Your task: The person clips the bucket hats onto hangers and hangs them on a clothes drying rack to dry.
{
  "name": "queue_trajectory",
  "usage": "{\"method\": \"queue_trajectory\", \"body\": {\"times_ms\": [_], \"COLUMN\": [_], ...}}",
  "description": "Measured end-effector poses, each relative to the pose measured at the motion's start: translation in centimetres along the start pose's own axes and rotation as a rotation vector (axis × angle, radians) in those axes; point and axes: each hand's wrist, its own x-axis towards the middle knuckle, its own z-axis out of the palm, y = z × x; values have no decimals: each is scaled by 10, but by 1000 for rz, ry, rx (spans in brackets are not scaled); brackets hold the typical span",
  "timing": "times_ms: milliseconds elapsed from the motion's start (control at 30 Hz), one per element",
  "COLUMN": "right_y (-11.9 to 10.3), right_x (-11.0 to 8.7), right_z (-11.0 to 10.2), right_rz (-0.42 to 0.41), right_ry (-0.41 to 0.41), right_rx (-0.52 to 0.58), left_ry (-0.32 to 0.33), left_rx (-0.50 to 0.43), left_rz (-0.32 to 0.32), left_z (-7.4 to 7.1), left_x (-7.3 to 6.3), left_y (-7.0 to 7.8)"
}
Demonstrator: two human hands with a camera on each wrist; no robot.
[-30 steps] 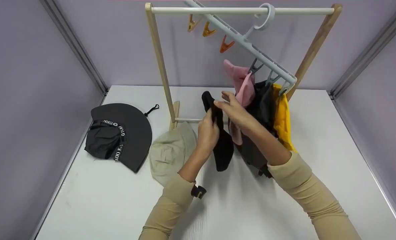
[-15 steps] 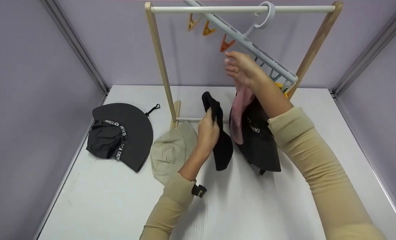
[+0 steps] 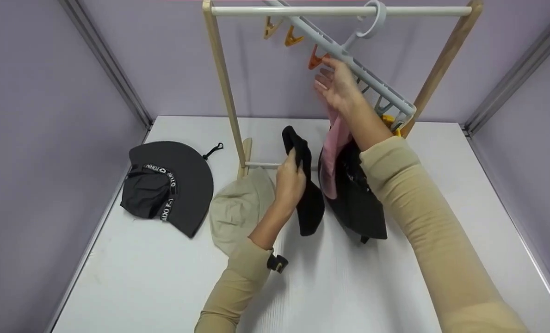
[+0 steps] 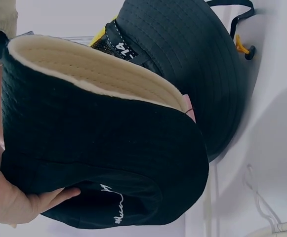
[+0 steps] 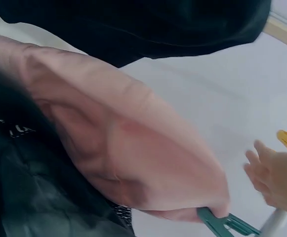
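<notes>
My left hand [image 3: 289, 182] grips a black bucket hat [image 3: 311, 206] by its edge, thumb on the outside. In the left wrist view the hat [image 4: 103, 133] shows a cream lining and white script. My right hand [image 3: 342, 90] is raised to the grey clip hanger [image 3: 332, 47], fingers loosely extended, thumb side right at an orange clip [image 3: 314, 61]. Below that hand hangs a pink hat [image 3: 334, 152], pinched by a green clip [image 5: 212, 222] in the right wrist view. Beside it hangs a dark wide-brimmed hat [image 3: 360, 215]; something yellow [image 3: 388, 120] is mostly hidden behind my right arm.
The hanger hooks over the white bar [image 3: 298, 11] of a wooden-legged rack [image 3: 223, 78]. Yellow-orange clips [image 3: 293, 39] hang at its far end. On the white table [image 3: 140, 277] lie a beige bucket hat [image 3: 235, 212] and a dark wide-brimmed hat [image 3: 192, 185].
My right hand has left the black bucket hat and risen to the orange clip on the hanger. My left hand keeps holding the hat in nearly the same place.
</notes>
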Motion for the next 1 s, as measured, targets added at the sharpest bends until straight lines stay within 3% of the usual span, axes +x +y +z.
{"method": "queue_trajectory", "body": {"times_ms": [167,300,667,1000], "right_y": [16,23,28,36], "right_x": [3,4,8,12], "right_z": [-6,-11,-11,-15], "right_rz": [-187,-275,-276,-391], "right_ry": [-10,-60,-184,-268], "right_rx": [32,84,196,348], "left_ry": [-10,-26,-32,-39], "left_rx": [-13,-24,-13,-26], "left_rz": [-8,-17,-24,2], "left_z": [0,-1,-3,0], "left_x": [0,-2,-4,-3], "left_y": [0,-1,-1,-1]}}
